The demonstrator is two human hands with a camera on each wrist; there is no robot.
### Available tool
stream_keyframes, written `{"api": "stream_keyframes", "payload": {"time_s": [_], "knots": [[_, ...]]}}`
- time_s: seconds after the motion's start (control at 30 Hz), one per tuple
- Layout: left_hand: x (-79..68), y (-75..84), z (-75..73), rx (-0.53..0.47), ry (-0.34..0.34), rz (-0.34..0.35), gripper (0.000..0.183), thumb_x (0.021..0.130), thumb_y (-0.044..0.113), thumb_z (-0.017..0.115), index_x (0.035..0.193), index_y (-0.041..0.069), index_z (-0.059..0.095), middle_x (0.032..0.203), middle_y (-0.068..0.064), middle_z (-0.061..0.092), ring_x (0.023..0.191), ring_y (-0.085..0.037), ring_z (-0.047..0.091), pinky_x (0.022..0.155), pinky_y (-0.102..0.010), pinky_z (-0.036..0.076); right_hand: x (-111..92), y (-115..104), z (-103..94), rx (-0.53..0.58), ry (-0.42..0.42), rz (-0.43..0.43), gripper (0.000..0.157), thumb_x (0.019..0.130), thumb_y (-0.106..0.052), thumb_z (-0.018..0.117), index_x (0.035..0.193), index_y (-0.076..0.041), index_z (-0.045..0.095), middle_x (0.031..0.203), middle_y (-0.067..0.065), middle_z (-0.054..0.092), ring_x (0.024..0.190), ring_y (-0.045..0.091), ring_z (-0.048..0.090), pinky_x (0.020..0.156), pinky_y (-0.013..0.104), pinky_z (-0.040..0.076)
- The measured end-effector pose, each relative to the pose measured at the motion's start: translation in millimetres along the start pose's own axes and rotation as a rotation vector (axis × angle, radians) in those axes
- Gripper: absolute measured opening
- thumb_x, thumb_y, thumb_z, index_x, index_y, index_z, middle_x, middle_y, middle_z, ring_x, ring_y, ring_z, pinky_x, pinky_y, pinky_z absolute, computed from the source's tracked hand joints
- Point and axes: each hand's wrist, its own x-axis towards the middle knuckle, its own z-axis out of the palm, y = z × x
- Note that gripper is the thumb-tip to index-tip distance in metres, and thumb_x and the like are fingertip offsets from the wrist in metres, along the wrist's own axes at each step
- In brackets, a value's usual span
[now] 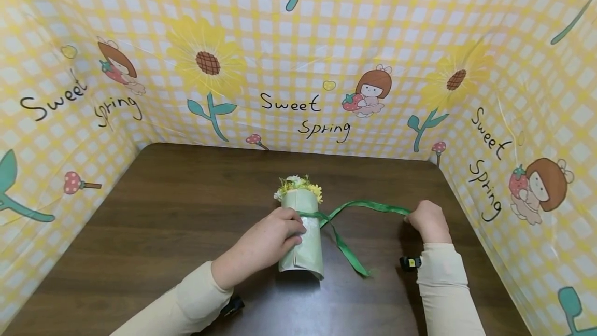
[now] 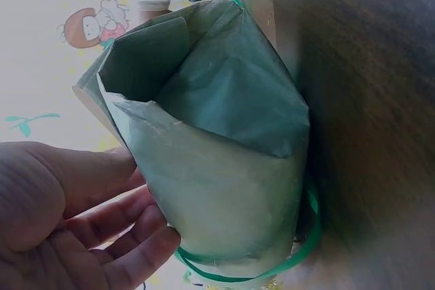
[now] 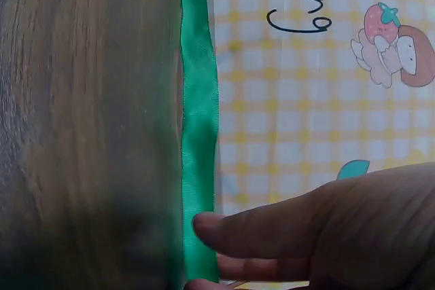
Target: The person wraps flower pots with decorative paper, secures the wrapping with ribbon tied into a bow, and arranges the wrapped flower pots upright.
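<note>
A small flower bouquet [image 1: 308, 240] in pale green wrapping paper lies on the brown table, its yellow and white flowers at the far end. My left hand [image 1: 263, 240] holds it from above; in the left wrist view, thumb and fingers [image 2: 153, 252] meet the paper along one side, and the wrap's wide end gapes. A green ribbon [image 1: 359, 204] circles the wrap below the flowers. One ribbon tail lies slack on the table to the right. Out at the right, my right hand [image 1: 429, 222] pinches the other tail, which the right wrist view shows nearly straight.
Dark wooden table [image 1: 200, 196] extends around the bouquet. A yellow checked cloth [image 1: 280, 56] with printed flowers and figures stands along the back and both sides. Each wrist wears a small black camera [image 1: 410, 263].
</note>
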Motion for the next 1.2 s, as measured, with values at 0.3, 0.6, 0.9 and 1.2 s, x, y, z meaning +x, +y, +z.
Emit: {"api": "stream_keyframes", "payload": {"time_s": [0.3,0.6,0.9,1.2], "knots": [[2.2,7.4,1.2,0.041,-0.008,-0.001,0.016,0.090,0.023,0.068,0.106,0.019,0.072,0.109,0.007,0.061,0.106,-0.013,0.053,0.086,-0.029,0.051,5.5,16.2,0.5,0.032,0.025,0.070,0.018,0.088,-0.008,0.048,0.084,0.002,0.062,0.098,0.030,0.058,0.068,0.030,0.050,0.048,0.039,0.040],[2.9,9.0,3.0,0.051,-0.005,-0.006,0.016,0.090,0.023,0.068,0.105,0.020,0.073,0.109,0.007,0.061,0.105,-0.013,0.053,0.084,-0.030,0.052,-5.3,-0.7,-24.5,0.111,0.291,-0.131,0.023,0.093,-0.016,0.053,0.093,-0.002,0.071,0.094,0.019,0.069,0.076,0.030,0.062,0.060,0.039,0.047],[1.1,8.6,2.7,0.073,0.020,0.008,0.014,0.090,0.022,0.069,0.103,0.020,0.073,0.107,0.007,0.062,0.103,-0.013,0.054,0.082,-0.029,0.053,-24.5,-117.9,-63.4,0.418,0.206,-0.398,0.019,0.091,-0.026,0.064,0.098,-0.010,0.071,0.086,0.012,0.071,0.072,0.027,0.069,0.061,0.029,0.053],[-5.8,8.0,4.0,0.183,0.122,0.112,0.015,0.084,0.005,0.068,0.094,0.017,0.069,0.098,0.003,0.060,0.091,-0.017,0.055,0.072,-0.027,0.051,-113.2,-288.0,-40.6,0.414,0.085,-0.822,0.010,0.091,-0.018,0.064,0.093,-0.018,0.073,0.085,-0.004,0.069,0.066,0.008,0.058,0.063,0.023,0.050]]}}
